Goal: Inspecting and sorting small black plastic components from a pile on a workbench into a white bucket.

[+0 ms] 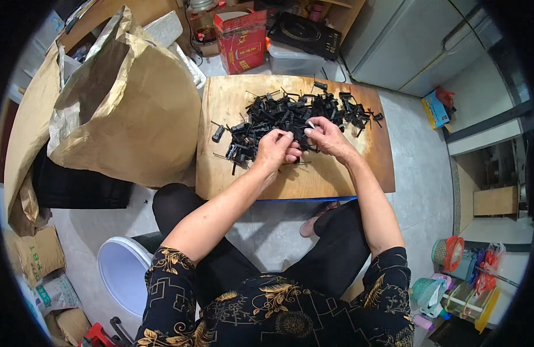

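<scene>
A heap of small black plastic parts (278, 110), several with thin stems sticking out, is spread over a wooden board (313, 179). Over the near side of this heap my two hands come close together, fingertips almost meeting. My left hand (275, 150) is closed in a pinch with its fingers curled; whatever it grips is too small and hidden to name. My right hand (330, 140) pinches thumb against forefinger, and a short, thin pale piece (310, 124) shows at its fingertips. Black parts lie directly behind the fingers, so the edges of anything held blend into them.
A large open brown paper sack (134, 115) stands left of the board. A white bucket (125, 272) sits on the floor by my left leg. Beyond the board are a red carton (241, 43) and a black hot plate (304, 34) on a plastic box. Baskets (448, 254) stand at the right.
</scene>
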A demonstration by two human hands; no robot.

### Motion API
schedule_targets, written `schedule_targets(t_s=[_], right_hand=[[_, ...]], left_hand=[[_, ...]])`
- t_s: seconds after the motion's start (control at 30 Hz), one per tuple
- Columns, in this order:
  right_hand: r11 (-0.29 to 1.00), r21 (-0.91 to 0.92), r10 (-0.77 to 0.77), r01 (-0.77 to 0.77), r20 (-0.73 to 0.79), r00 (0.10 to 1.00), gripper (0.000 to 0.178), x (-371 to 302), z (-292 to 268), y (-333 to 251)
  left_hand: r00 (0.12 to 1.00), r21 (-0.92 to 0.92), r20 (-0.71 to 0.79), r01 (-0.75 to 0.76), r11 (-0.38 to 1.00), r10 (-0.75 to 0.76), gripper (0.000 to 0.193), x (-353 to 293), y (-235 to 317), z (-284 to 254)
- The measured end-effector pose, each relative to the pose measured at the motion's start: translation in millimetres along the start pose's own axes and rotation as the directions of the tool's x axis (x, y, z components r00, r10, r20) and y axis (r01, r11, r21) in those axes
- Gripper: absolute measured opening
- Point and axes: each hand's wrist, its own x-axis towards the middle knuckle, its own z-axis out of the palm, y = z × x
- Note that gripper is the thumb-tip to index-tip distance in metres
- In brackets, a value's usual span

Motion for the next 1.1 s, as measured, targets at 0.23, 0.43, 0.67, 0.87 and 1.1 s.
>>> schedule_targets(t_s=[0.23, 0.43, 0.67, 0.87, 1.1], right_hand=[[0.994, 0.034, 0.099, -0.102, 0.072, 0.992, 0.029, -0.1, -8.3, 7.1], [0.906, 0.384, 0.083, -0.179, 0.252, 0.964, 0.027, -26.9, -8.1, -1.9], [0.794, 0.608, -0.062, -0.015, 0.106, 0.992, 0.017, -61.5, 10.6, -7.0], [0.745, 0.644, -0.238, 0.171, 0.018, 0.971, 0.015, -66.8, 26.6, -6.5], [0.822, 0.535, -0.225, 0.196, -0.012, 0.974, 0.017, -59.0, 31.8, -3.7]], left_hand=[[0.995, -0.111, 0.043, 0.092, 0.990, -0.088, 0.015, -3.6, 3.8, 0.6], [0.943, 0.189, 0.307, -0.195, 0.963, 0.130, 0.017, -26.1, 29.5, 9.6], [0.891, 0.178, 0.446, -0.184, 0.967, 0.087, 0.023, -42.8, 42.4, 5.6], [0.878, -0.064, 0.479, 0.036, 0.997, -0.001, 0.030, -44.7, 33.5, 2.5], [0.913, -0.037, 0.407, 0.008, 0.999, 0.008, 0.029, -42.7, 34.6, -0.7]])
